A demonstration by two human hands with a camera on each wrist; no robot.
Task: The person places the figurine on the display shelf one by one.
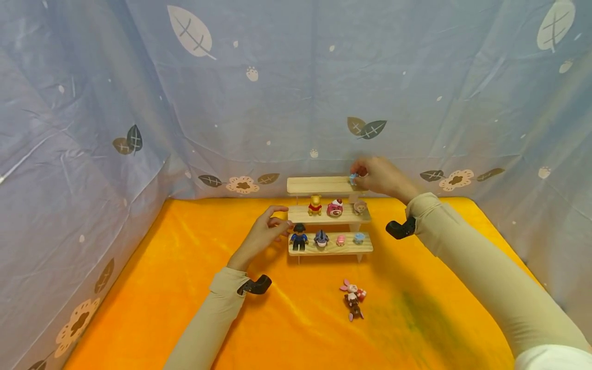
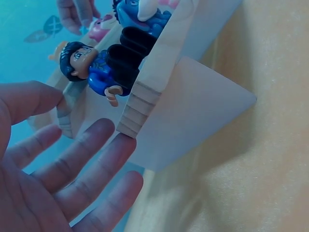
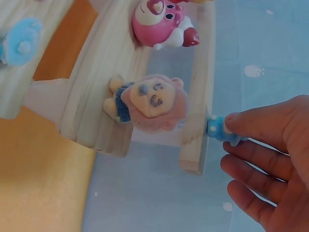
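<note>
My right hand [image 1: 384, 177] pinches a small light-blue figurine [image 3: 217, 127] with white dots between thumb and forefinger. The figurine's base is right at the top step of a three-step wooden display stand [image 1: 319, 185], near its right end. At the stand's left end is my left hand [image 1: 262, 231], its fingers extended and spread. In the left wrist view, the thumb touches the middle step's end and a fingertip [image 2: 126, 141] meets the bottom step's end. Closest to that hand stands a toy figure [image 2: 100, 72] with black hair and blue top.
On the middle step stand a yellow bear [image 1: 315, 205], a pink bear [image 1: 335, 208] and a fuzzy figure [image 3: 157, 101]. A donkey [image 1: 321, 238], pink figurine [image 1: 340, 240] and blue figurine [image 1: 359, 238] share the bottom step. Rabbit-eared figurines [image 1: 353, 299] lie on the orange cloth [image 1: 296, 318].
</note>
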